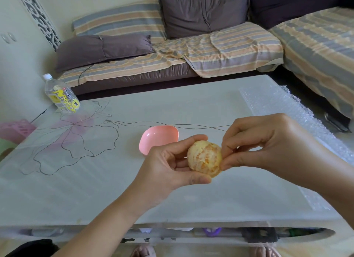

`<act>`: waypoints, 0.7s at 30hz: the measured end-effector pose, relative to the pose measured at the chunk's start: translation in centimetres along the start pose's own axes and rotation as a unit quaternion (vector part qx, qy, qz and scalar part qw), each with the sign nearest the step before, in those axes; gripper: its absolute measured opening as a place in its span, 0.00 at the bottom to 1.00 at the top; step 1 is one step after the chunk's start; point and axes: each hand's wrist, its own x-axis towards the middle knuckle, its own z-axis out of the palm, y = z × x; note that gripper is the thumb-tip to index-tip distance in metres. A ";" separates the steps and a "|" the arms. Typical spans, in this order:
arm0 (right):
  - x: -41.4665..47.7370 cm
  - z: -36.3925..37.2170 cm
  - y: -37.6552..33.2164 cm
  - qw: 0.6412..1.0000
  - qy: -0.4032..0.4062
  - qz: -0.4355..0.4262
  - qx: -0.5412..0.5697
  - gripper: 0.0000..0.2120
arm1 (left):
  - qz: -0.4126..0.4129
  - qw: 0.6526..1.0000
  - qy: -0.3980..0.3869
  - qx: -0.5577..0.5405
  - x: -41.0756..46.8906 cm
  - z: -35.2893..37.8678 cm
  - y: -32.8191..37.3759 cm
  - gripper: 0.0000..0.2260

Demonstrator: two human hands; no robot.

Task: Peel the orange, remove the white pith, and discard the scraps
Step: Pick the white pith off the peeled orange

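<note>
A peeled orange (204,158), pale with white pith and patches of orange flesh, is held above the table. My left hand (168,166) grips it from the left, thumb underneath and fingers over its top and back. My right hand (268,143) comes in from the right, and its thumb and fingertips pinch at the pith on the orange's right side. A pink bowl (153,139) sits on the table just behind my left hand; its inside looks bare where visible.
The glass table (115,180) carries a flower drawing. A plastic bottle (61,95) with a yellow label stands at its far left corner. Bubble wrap (287,107) covers the right edge. A striped sofa (191,51) lies beyond. A pink basket (17,130) sits left.
</note>
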 end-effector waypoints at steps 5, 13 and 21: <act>-0.3 1.1 0.4 0.999 0.041 0.002 0.014 0.06 | 0.029 0.999 0.032 -0.025 0.3 -0.4 1.3 0.27; 0.2 1.6 -0.1 0.996 0.084 -0.030 0.019 0.18 | 0.072 0.997 0.027 0.002 0.8 -1.3 1.9 0.29; 0.6 1.9 -0.3 0.993 0.091 -0.065 -0.036 0.14 | 0.093 0.993 0.029 0.065 0.3 -1.7 2.0 0.29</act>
